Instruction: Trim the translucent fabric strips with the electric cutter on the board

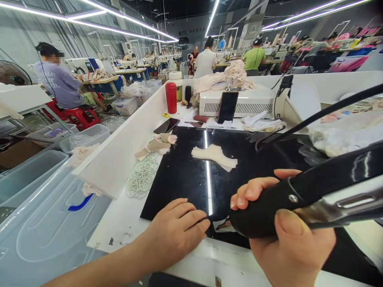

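while the right hand is wrapped tight around the black handle of a big shiny tool, the left hand lies on the black mat, fingers close together, tips on a small dark piece under the tool's end. one cream cloth piece waits farther back, more by the white rings. most work looks left.

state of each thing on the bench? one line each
right hand: gripped around the black tool handle
black tool handle: held, tilted above the mat
left hand: flat, fingertips on the black mat
black mat: lying flat
fabric piece: lying loose on mat
red bottle: upright, capped
phone: flat, screen dark
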`<state>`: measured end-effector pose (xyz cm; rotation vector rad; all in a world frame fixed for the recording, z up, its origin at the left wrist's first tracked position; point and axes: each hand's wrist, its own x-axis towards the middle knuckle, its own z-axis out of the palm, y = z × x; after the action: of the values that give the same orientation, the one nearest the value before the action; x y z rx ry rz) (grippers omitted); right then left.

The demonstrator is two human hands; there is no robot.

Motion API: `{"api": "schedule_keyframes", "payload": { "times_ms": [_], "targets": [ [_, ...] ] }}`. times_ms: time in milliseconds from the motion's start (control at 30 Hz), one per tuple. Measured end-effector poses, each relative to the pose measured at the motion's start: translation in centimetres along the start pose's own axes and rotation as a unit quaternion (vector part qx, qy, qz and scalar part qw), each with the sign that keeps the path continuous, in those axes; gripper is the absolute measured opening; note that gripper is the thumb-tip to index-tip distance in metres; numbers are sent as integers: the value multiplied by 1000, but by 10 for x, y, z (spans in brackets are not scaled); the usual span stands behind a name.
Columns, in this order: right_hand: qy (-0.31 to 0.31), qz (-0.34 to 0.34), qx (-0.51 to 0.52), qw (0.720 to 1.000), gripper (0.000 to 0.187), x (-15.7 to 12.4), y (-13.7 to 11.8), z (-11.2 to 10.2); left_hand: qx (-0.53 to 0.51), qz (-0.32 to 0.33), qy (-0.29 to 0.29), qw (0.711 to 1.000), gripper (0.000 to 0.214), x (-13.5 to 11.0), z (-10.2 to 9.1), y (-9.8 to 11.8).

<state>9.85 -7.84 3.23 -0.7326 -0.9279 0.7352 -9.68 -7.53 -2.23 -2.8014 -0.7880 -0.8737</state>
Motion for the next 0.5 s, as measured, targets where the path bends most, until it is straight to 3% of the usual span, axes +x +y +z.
{"api": "schedule_keyframes", "payload": {
  "times_ms": [300,433,500],
  "targets": [
    [-16,3,-18,1000,38,-3,1,-3,-6,21,-24,999,16,7,8,-4],
    [-4,-8,-93,996,53,11,-16,-19,-31,45,-48,997,15,16,10,-14],
    [5,-21,-146,989,51,21,-27,-29,-42,63,-68,995,15,25,11,-21]
  ]
}}
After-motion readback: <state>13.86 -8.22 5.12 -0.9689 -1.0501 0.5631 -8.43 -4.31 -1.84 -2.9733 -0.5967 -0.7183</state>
